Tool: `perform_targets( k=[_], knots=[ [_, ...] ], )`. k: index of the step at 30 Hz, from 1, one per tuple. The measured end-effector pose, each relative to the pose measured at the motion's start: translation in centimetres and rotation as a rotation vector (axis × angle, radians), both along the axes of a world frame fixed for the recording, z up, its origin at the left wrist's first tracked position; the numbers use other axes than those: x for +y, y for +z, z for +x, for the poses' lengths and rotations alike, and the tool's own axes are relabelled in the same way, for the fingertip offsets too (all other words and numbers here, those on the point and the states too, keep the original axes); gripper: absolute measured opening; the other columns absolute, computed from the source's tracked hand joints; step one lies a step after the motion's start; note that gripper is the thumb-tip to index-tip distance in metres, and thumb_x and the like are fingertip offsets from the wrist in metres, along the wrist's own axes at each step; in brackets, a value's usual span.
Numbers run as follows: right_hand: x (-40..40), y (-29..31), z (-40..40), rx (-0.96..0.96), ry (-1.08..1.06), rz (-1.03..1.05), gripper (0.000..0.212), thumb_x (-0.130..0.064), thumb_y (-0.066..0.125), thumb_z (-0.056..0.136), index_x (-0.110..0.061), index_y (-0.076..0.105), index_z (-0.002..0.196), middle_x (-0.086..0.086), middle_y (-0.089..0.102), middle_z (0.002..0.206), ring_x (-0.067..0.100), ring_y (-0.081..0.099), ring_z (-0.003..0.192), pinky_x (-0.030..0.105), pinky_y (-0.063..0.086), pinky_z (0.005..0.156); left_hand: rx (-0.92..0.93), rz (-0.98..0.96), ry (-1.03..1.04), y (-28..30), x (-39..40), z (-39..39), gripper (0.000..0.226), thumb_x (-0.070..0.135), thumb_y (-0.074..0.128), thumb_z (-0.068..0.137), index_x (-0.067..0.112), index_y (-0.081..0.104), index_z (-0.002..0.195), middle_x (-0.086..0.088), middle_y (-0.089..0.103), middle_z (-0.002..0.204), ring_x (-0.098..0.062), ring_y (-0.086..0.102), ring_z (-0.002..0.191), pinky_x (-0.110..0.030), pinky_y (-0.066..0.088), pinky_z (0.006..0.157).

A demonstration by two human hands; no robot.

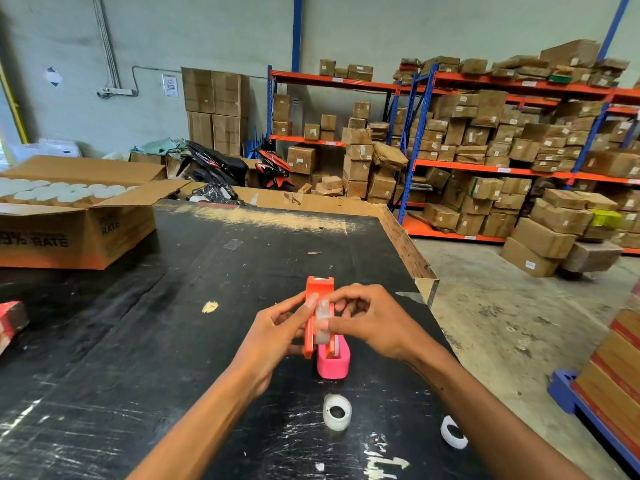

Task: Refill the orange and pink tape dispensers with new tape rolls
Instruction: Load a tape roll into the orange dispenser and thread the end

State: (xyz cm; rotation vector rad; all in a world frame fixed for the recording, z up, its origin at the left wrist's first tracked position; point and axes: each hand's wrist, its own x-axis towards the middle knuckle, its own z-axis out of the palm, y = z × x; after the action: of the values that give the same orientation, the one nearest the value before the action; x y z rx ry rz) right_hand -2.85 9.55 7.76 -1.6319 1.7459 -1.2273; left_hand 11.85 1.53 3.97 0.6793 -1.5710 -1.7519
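Over the black table (173,323) I hold the orange tape dispenser (318,289) upright, its cutter end pointing away from me. My left hand (277,330) grips its left side. My right hand (370,317) pinches a clear tape roll (321,323) seated between the dispenser's two orange walls. The pink tape dispenser (333,363) stands on the table just below my hands. A clear tape roll (337,412) lies nearer to me, and a white empty core (453,432) lies under my right forearm.
An open cardboard box (76,220) of white rolls sits at the table's far left. A red object (10,323) lies at the left edge. The table's right edge (427,282) drops to the concrete floor. Shelves of cartons fill the background.
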Motion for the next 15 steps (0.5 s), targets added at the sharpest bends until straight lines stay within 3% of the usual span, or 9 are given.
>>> perform_targets(
  k=[4,7,10,13,15],
  knots=[
    [0.0,0.7,-0.2,0.012,-0.012,-0.108,0.012,-0.014,0.078,0.076,-0.008,0.077,0.086,0.011,0.060,0.085,0.010,0.051,0.070,0.014,0.043,0.062,-0.014,-0.015,-0.029,0.0,0.0,0.0,0.035,0.035,0.058,0.089,0.025,0.065,0.121,0.000,0.076,0.076,-0.011,0.069,0.066,-0.026,0.053,0.061],
    [-0.4,1.3,-0.7,0.076,-0.075,-0.198,0.011,-0.017,0.078,0.076,-0.011,0.078,0.086,0.011,0.061,0.096,0.017,0.057,0.081,0.027,0.047,0.068,-0.026,-0.025,-0.077,0.1,0.3,0.1,0.041,0.040,0.059,0.083,0.026,0.065,0.121,0.000,0.077,0.080,-0.010,0.070,0.066,-0.026,0.053,0.060],
    [-1.0,2.1,-1.6,0.043,-0.106,-0.211,0.009,-0.016,0.076,0.078,-0.011,0.077,0.085,0.005,0.067,0.098,0.015,0.063,0.085,0.037,0.054,0.075,-0.046,-0.030,-0.108,0.2,0.3,0.2,0.036,0.036,0.057,0.089,0.026,0.064,0.122,0.001,0.076,0.079,-0.010,0.070,0.066,-0.025,0.054,0.058],
    [-1.3,2.5,-2.1,0.056,-0.107,-0.158,0.008,-0.016,0.074,0.081,-0.010,0.077,0.086,0.002,0.074,0.084,0.009,0.067,0.076,0.028,0.054,0.072,-0.048,-0.011,-0.146,0.3,0.3,0.1,0.041,0.043,0.057,0.085,0.025,0.066,0.121,-0.001,0.074,0.074,-0.013,0.068,0.065,-0.034,0.055,0.067],
    [-1.5,2.3,-2.2,0.054,-0.109,-0.135,0.009,-0.016,0.073,0.081,-0.009,0.077,0.086,0.004,0.074,0.079,0.010,0.068,0.072,0.029,0.056,0.070,-0.048,0.005,-0.180,0.5,0.4,0.1,0.046,0.050,0.060,0.077,0.023,0.070,0.113,-0.009,0.075,0.082,-0.017,0.068,0.069,-0.038,0.055,0.072]
  ],
)
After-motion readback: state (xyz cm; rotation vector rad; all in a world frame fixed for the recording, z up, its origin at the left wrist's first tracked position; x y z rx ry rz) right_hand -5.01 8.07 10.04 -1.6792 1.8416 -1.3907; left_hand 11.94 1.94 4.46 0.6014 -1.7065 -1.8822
